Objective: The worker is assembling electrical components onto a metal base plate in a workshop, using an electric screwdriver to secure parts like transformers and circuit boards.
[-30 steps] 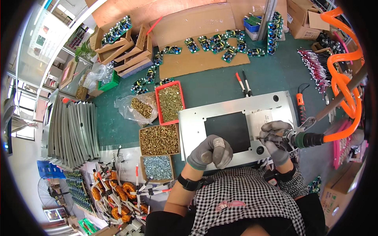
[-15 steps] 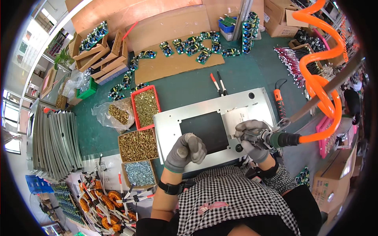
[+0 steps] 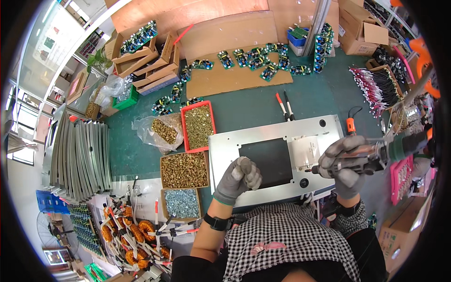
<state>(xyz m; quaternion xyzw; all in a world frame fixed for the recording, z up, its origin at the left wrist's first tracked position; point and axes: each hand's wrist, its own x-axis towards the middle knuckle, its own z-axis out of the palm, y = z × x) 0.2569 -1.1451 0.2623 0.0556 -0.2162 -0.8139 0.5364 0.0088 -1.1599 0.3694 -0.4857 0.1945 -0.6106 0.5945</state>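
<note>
in the head view, taking the metal panel's middle as the clock's centre, i am seeing the panel (image 3: 225,148) lying flat on the green counter (image 3: 246,109). a pale block (image 3: 304,151) is resting on it between two and three o'clock.

my right hand (image 3: 344,162), gloved in grey, is working at three; its grip is grasping a power driver (image 3: 378,154), whose bit is pointing roughly toward nine, near the block's lower edge. i cannot tell whether they are touching.

my left hand (image 3: 238,180), also gloved, is showing at eight over the panel's edge; its grip is curling closed, and i cannot tell whether it is pinching anything small.

brass fasteners (image 3: 184,170) are filling a box at nine, silvery nuts (image 3: 181,203) another at eight, and a red tray (image 3: 214,120) is sitting at ten. an orange-handled tool (image 3: 351,126) is lying at two.
</note>
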